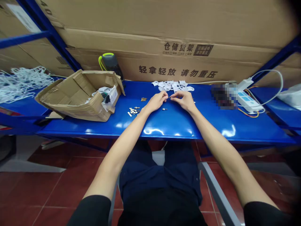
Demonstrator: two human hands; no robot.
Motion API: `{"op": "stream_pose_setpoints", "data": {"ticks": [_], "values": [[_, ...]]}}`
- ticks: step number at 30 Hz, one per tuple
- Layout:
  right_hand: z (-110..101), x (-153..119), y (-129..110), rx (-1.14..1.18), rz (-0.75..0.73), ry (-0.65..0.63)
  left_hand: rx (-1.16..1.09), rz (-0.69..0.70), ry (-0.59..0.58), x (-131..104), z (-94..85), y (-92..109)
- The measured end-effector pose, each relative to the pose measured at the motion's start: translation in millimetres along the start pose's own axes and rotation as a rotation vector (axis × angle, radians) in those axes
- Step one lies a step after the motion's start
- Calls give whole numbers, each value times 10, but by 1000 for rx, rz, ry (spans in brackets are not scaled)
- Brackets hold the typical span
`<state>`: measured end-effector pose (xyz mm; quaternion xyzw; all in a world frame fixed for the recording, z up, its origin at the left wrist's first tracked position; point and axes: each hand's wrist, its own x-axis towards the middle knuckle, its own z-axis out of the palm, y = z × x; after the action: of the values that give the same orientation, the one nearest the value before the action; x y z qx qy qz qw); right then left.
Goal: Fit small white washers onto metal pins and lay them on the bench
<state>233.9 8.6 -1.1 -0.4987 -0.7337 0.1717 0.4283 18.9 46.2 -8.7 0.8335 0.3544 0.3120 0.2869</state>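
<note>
Left hand (158, 101) and right hand (184, 99) pinch small pin-like part (169, 97) between fingertips, nearer worktop's (207, 122) back edge; probably two-handed for steadiness. White plastic rings (174, 85) along back edge, seemingly for easy reach.

Blue metal counter (113, 125), glossy, catching light along the front edge. Left end: open cardboard box (94, 108), flaps splayed, pale scraps and something dark inside. Dark grey bottle (112, 64) with yellow-green loop, just behind the box. Far left, past a blue upright (52, 36), tangled heap of white wire pieces (25, 83). Right end: white power strip (249, 102), white cable (281, 83) looping over it; dark item (223, 97) beside it, pixelated past naming. Pale plastic bag (291, 95), far right. Behind: cardboard panel (141, 40), black Chinese print. Below: red tiled floor (58, 188).
</note>
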Motion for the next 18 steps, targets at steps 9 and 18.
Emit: {"op": "stream_pose_setpoints", "data": {"ticks": [9,18], "values": [[-8,1,-61,91,19,55,-283,-11,7,29,13,-7],[40,-15,-57,75,-26,74,-420,2,24,62,15,1]]}}
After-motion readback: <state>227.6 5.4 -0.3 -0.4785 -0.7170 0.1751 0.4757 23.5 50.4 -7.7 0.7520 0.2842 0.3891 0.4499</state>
